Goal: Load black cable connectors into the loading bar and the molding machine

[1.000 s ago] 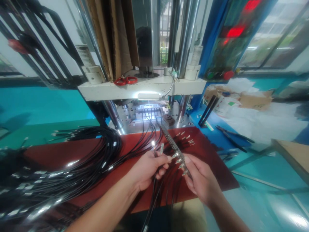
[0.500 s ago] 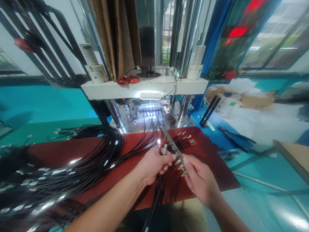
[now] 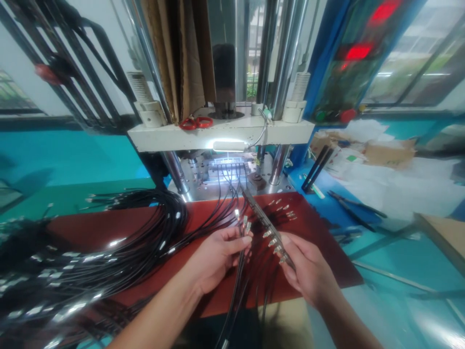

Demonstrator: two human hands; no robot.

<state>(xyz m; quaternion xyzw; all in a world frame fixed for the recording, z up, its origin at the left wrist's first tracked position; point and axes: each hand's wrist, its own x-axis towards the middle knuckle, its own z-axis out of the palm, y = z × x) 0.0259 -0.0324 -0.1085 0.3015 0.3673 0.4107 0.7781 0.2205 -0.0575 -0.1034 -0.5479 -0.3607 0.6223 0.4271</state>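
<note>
My left hand [image 3: 221, 252] is closed on several black cables [image 3: 240, 271], their metal-tipped connector ends [image 3: 245, 224] sticking up past the thumb and fingers. The cables hang down toward my lap. In my right hand [image 3: 308, 266] is a long dark metal bar [image 3: 263, 218], gripped at its lower end and slanting up to the left. Several small metal connectors [image 3: 273, 245] sit along the bar's near edge, with cables dangling below. A small gap separates the left fingertips from the bar. Both hands are above a reddish-brown board [image 3: 319, 247].
A large bundle of black cables [image 3: 145, 252] covers the board's left side. Behind stands a press with a white plate [image 3: 163, 138], red-handled scissors [image 3: 196, 123] on it and a lit fixture [image 3: 227, 167] beneath. Pliers [image 3: 352, 208] lie on the blue surface at right.
My left hand has drawn back left from the bar, the cables still in it. More connectors now show along the bar in my right hand, which has shifted slightly. The camera view has shifted a little.
</note>
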